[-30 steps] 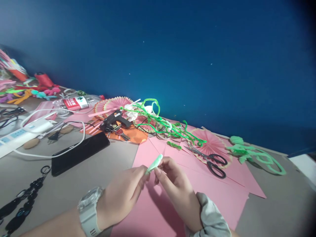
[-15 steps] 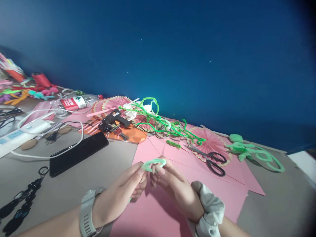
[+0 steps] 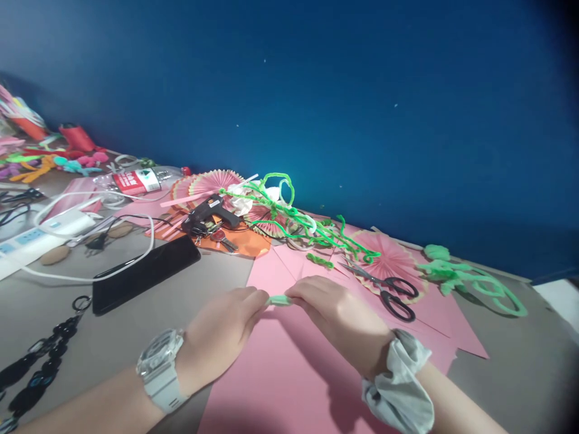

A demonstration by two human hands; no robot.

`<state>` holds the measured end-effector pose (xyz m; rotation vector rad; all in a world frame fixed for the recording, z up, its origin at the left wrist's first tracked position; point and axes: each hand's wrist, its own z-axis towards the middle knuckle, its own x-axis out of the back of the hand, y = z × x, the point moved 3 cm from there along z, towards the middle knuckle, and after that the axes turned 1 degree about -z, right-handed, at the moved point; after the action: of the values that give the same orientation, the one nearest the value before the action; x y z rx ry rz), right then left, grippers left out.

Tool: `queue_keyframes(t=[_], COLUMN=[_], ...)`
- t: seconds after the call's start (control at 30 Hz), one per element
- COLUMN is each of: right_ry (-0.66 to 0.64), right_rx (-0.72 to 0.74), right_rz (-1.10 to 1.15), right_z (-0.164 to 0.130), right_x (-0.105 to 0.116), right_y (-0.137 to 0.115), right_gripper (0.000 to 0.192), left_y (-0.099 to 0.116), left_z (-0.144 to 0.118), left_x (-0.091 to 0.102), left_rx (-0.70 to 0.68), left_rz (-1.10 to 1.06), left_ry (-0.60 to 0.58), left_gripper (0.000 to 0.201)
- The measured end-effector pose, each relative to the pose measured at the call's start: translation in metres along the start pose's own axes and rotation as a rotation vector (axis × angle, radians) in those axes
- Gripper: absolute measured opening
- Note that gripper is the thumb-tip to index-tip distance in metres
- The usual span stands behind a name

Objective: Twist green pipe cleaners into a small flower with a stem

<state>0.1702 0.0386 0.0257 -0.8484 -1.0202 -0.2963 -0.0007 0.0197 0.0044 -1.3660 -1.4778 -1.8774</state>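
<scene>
We saw the left hand (image 3: 221, 337) and the right hand (image 3: 339, 316) meet over the pink paper (image 3: 289, 386) near the table's front edge, each pinching one end of a short pale green pipe cleaner (image 3: 279, 299) held between their fingertips. A white watch (image 3: 160, 367) sat on the left wrist, a grey scrunchie (image 3: 398, 389) on the right. Black-handled scissors (image 3: 389, 292) lay just beyond the right hand; a dark phone (image 3: 145, 274) lay toward the table's left side.
</scene>
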Motion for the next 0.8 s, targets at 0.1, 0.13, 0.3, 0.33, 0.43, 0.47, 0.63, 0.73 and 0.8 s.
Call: queue_keyframes(t=[0.1,0.13,0.3,0.33,0.43,0.47,0.63,0.73,0.8], right_ry=[-0.058,-0.078,-0.222,-0.248,-0.287,-0.287,-0.257,-0.304,-0.343], right_rx=[0.076,0.089,0.078,0.075,0.097,0.116,0.156,0.138,0.126], right_rz=[-0.118,-0.143,-0.250,-0.273,-0.371,-0.415,-0.556,-0.587,-0.552], right_z=[-0.002,-0.002,-0.002,-0.002,-0.002,-0.003,-0.003,-0.003,-0.005], right_x=[0.002,0.003,0.005,0.004,0.002,0.002,0.003,0.004,0.003], right_y=[-0.002,-0.002,-0.007,-0.008,-0.011,-0.013,-0.023,-0.028,-0.029], right_gripper=[0.020,0.020,0.017,0.017,0.018,0.018,0.014,0.014,0.015], left_y=[0.001,0.001,0.001,0.001,0.002,0.003,0.004,0.003,0.004], left_z=[-0.001,-0.001,-0.003,-0.003,-0.005,-0.006,-0.007,-0.008,-0.008], left_x=[-0.002,-0.003,-0.005,-0.006,-0.008,-0.008,-0.008,-0.008,-0.009], left_rx=[-0.002,0.001,0.016,0.009,-0.008,-0.011,-0.035,-0.020,-0.013], left_rz=[-0.050,-0.064,-0.107,-0.113,-0.151,-0.171,-0.297,-0.305,-0.278], left_ry=[-0.030,-0.034,-0.063,-0.072,-0.089,-0.093,-0.112,-0.114,-0.136], left_gripper=[0.020,0.020,0.023,0.023,0.023,0.024,0.034,0.035,0.034])
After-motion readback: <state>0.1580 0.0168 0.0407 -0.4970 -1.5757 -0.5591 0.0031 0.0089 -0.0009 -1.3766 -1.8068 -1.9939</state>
